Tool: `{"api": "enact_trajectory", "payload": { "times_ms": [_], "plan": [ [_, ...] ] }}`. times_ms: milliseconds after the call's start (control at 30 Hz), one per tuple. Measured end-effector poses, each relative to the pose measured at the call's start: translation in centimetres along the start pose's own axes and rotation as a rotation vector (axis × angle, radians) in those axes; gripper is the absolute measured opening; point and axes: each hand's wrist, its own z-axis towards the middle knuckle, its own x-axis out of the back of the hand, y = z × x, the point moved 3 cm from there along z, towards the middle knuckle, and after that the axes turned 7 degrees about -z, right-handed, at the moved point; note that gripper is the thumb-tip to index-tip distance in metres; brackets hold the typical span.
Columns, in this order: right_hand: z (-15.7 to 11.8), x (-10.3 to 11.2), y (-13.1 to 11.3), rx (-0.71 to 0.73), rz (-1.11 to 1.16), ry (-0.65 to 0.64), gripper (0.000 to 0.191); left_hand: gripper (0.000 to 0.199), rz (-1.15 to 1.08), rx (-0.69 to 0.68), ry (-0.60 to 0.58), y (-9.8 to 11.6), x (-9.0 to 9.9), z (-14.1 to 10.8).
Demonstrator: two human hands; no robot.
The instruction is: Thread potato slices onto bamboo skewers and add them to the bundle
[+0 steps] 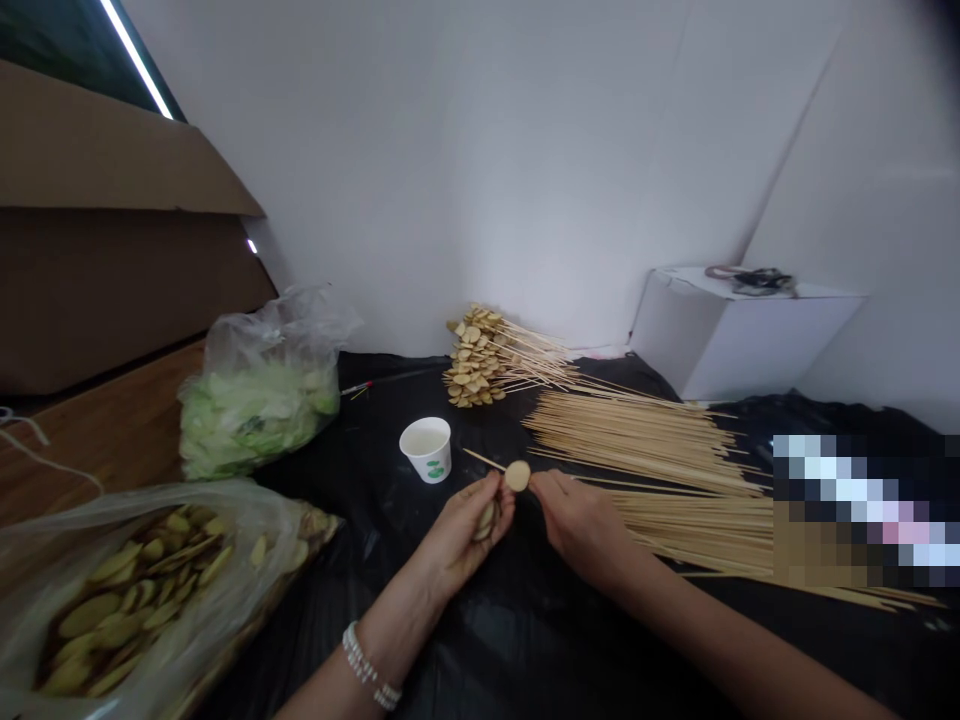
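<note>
My left hand is closed around a few pale round slices that look like potato, its thumb and finger pinching near a wooden skewer. One round slice sits between my two hands, on or against that skewer; exactly how it is pierced I cannot make out. My right hand is closed on the skewer just right of the slice. Just beyond my left hand stands a white paper cup with a green print. Loose bare skewers lie in bundles beside my right hand.
Finished-looking skewers with stacked slices lie at the back. An open plastic bag of slices is at the left front, a clear bag of pale green slices behind it. A white box stands back right; a cardboard box rises far left.
</note>
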Motion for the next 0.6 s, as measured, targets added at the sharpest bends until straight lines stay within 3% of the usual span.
{"api": "enact_trajectory", "payload": {
  "times_ms": [167,333,600],
  "plan": [
    [-0.2,0.0,0.9,0.014,0.003,0.139,0.019,0.025,-0.258,0.19,-0.12,1.1,0.1,-0.4],
    [-0.3,-0.3,0.8,0.034,0.018,0.146,0.019,0.054,-0.248,0.168,-0.227,1.1,0.5,-0.3],
    [-0.3,-0.2,1.4,0.024,0.042,0.111,0.02,0.03,-0.114,0.061,-0.203,0.9,0.6,0.3]
  ]
}}
